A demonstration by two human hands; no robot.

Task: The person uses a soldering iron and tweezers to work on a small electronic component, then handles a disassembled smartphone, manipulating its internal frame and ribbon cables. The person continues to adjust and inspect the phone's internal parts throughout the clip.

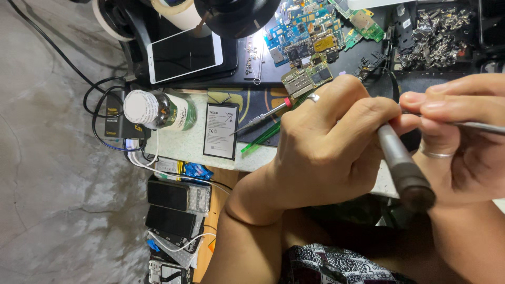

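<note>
1. Grey concrete floor [47, 173] filled the nine o'clock side of the view, and a cluttered repair bench [184, 142] ran across the middle toward three o'clock.
2. At twelve o'clock lay a heap of blue and green circuit boards [310, 37], with a pile of small metal parts [436, 34] toward one o'clock.
3. A white-framed tablet [184, 52] with a dark screen rested at eleven o'clock.
4. Below the tablet a green bottle [160, 110] with a white cap lay on its side, just beside a flat phone battery [221, 130].
5. A small screwdriver [263, 115] with a red collar and a pair of green plastic sticks [263, 138] lay near the battery, partly hidden by the knuckles.
6. Several dark phones [176, 208] were stacked at seven o'clock, tangled with white cables [142, 158].
7. The left hand [326, 147], at the centre, was clamped around a thick grey tool handle [402, 168]; its butt end pointed toward five o'clock, blurred and close to the camera.
8. The right hand [463, 142], at three o'clock, wore a ring and pinched a thin metal rod [481, 126] between thumb and fingers.
9. Both hands met just above the bench edge, fingertips touching or nearly so; what lay beneath them was hidden.
10. Patterned black-and-white cloth [336, 265] showed at six o'clock.
</note>
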